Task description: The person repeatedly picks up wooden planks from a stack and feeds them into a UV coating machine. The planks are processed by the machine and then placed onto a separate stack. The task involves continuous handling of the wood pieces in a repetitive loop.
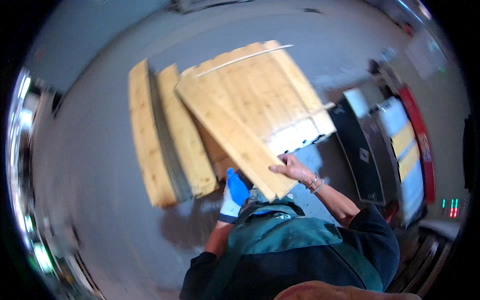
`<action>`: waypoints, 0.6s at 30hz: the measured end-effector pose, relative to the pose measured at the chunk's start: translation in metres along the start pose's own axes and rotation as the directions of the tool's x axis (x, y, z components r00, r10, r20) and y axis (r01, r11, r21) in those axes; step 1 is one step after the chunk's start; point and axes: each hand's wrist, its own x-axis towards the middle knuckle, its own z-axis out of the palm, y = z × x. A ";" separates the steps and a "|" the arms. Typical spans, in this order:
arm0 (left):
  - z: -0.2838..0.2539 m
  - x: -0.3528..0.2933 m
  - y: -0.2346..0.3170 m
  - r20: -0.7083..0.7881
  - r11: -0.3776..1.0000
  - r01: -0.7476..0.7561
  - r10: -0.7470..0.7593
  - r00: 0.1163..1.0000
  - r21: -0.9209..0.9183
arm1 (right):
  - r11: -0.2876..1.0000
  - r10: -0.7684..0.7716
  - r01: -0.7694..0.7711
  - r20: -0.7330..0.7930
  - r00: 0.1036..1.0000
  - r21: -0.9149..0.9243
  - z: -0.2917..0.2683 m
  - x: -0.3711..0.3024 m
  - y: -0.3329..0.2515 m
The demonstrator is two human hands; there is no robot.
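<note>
A long pale wooden board (232, 135) slants across the top of a stack of planks, its near end close to my body. My right hand (295, 169), bare and with bracelets at the wrist, is closed on the right edge of that near end, thumb on top. My left hand (235, 194), in a blue and white glove, is held low to the left of the board's near end, apart from it. One gloved digit points up, the others are partly hidden, and nothing shows in the hand. Thin wooden strips (242, 60) lie across the plank stack (255, 90).
Two narrow plank stacks (150, 135) (187, 135) stand to the left, a dark gap between them. At right are a dark box-like unit (360, 155) and a long red-edged object (420, 140) with white and yellow panels. Grey floor (100, 165) surrounds the stacks.
</note>
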 end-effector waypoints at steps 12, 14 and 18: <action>0.154 0.029 -0.120 0.263 0.779 0.222 -0.442 0.858 0.586 | 0.948 0.105 0.131 -0.674 0.731 0.289 0.001 -0.211 0.085; 0.150 0.045 -0.145 0.420 0.715 0.062 -0.476 0.773 0.697 | 0.935 0.139 0.193 -0.807 0.574 0.299 0.022 -0.228 0.088; 0.174 0.040 -0.207 0.349 0.604 0.325 -0.734 0.582 0.728 | 0.921 0.187 0.291 -0.949 0.253 0.259 0.042 -0.262 0.121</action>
